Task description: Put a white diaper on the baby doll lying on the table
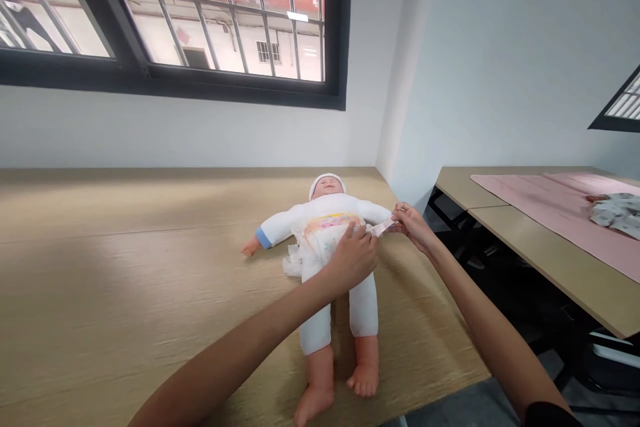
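Note:
A baby doll (336, 204) in a white suit with blue cuffs lies on its back on the wooden table, feet toward me. Around its middle is a white disposable diaper (320, 237) with a coloured print along the front waist and ruffled edges at the left. My left hand (354, 255) lies over the diaper's right side, its fingers closed on the edge there. Between finger and thumb, my right hand (411, 225) pinches the diaper's fastening tab (383, 226), which is stretched out to the right over the doll's arm. Fingertips of the left hand are partly hidden.
The doll lies near the right edge of the wooden table (150, 293). Across a gap stands another table (545, 253) with a pink cloth (550, 203) and a bundled patterned fabric (616, 213). Behind are a wall and a barred window (225, 20).

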Motion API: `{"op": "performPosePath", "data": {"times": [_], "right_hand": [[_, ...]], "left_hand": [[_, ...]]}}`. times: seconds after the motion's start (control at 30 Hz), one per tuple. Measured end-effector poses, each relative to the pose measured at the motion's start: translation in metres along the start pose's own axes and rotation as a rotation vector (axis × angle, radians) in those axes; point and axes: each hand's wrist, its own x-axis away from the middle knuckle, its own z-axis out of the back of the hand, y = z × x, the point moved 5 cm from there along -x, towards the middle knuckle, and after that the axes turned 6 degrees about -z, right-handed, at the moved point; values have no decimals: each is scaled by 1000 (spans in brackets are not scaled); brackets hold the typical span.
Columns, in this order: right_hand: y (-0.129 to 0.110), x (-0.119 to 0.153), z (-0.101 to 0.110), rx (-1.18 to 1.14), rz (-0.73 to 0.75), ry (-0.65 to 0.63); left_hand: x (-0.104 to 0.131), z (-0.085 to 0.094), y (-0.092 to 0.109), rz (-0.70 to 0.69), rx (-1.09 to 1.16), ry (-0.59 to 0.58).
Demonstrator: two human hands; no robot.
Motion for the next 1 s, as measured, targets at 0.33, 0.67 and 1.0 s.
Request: {"op": "performPosePath", "data": {"times": [0.33, 0.67, 1.0], "right_hand": [[-39, -15, -69, 698, 102, -168], [-35, -15, -105, 1134, 89, -72], [-36, -12, -104, 847, 58, -139]], "left_hand": [[-2, 9, 17, 51, -210, 91], [-1, 6, 27, -12, -132, 29], [-1, -9, 22, -42, -123, 54]]}}
